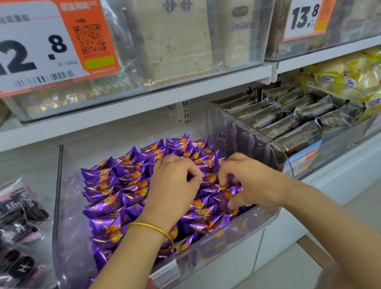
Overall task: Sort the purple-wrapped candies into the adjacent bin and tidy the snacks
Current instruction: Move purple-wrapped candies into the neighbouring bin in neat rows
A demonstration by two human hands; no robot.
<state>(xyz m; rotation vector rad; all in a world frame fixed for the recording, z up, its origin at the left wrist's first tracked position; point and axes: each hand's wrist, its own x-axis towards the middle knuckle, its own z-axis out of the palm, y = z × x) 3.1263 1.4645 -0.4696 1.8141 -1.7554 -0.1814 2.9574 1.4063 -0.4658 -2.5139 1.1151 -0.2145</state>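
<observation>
In the clear bin [65, 211] on the lower shelf, the purple-wrapped candies [109, 202] lie packed in rough rows, filling it from the back to the front wall. Both my hands are down among them near the right side. My right hand [246, 180] has its fingers curled and pinches a wrapper between thumb and fingertips. My left hand [173, 183], with one gold bangle [155, 229] on the wrist, is curled too, fingertips on the wrappers, but I cannot tell if it truly holds one.

I judge I am at the straightening step, squaring up pieces already in their bin. The next move calls for a light pinch, so that lifting or turning one piece does not drag its neighbours out of line.

The candies are dozens, too many to count. Just beside, to the right, the adjacent bin [332, 149] holds about ten dark-wrapped bars [287, 128]. To the left lie several black packets [11, 218]. Above hang two price tags, one [19, 46] left and one [307, 10] right.
</observation>
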